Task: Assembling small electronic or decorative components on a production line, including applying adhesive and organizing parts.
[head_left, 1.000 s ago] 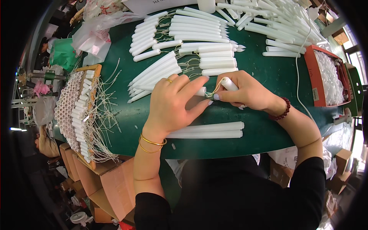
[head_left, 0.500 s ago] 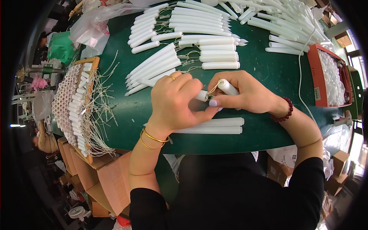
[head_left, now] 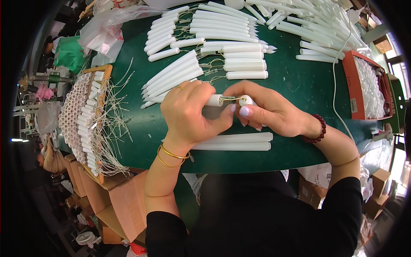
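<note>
While both hands meet at the centre of the frame: they work two short white tube pieces joined by thin yellowish wire.
Left hand [head_left: 188, 113]: closed around a white tube piece [head_left: 214, 100], whose end pokes out to the right of the fingers.
Right hand [head_left: 267, 111]: pinching a second white tube piece [head_left: 247, 100] between thumb and fingers; only its rounded end shows.
Wire [head_left: 231, 99]: bridges the small gap between the two tube ends.
Key relation: the two pieces lie end to end, long axes running left to right across the frame, each in its own hand, so neither hand is nearer.
Below the hands: two long white tubes [head_left: 239, 142] lie side by side, also left to right, partly under the left wrist.
Surface: a green table [head_left: 299, 90].
Upper frame: rows and heaps of more white tubes [head_left: 222, 34].
Left of frame: a wooden rack [head_left: 83, 124] of short tubes with trailing wires.
Right edge: a red tray [head_left: 349, 81] of small white parts.
</note>
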The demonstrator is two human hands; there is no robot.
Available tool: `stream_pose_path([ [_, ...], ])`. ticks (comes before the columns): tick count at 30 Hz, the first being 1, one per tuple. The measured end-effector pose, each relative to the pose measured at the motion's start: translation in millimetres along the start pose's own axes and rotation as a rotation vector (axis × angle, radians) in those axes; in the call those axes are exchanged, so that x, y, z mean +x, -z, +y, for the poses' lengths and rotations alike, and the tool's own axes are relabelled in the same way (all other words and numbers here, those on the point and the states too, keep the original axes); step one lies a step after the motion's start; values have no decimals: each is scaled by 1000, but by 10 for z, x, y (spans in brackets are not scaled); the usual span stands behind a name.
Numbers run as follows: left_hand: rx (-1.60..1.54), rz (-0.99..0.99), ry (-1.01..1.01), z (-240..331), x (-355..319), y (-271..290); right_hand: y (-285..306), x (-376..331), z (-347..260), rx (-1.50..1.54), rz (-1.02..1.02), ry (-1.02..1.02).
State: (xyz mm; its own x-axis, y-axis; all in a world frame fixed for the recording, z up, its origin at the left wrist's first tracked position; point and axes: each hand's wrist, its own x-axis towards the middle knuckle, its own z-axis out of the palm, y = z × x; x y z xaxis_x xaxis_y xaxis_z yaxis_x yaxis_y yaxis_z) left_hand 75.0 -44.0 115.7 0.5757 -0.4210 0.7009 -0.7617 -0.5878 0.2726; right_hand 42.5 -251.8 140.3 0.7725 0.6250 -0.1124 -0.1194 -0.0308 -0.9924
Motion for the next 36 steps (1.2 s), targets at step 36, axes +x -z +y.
stream_pose_path([
  [36,-216,-485,114,72,-111,46,186,-183,177,-568,33,283],
])
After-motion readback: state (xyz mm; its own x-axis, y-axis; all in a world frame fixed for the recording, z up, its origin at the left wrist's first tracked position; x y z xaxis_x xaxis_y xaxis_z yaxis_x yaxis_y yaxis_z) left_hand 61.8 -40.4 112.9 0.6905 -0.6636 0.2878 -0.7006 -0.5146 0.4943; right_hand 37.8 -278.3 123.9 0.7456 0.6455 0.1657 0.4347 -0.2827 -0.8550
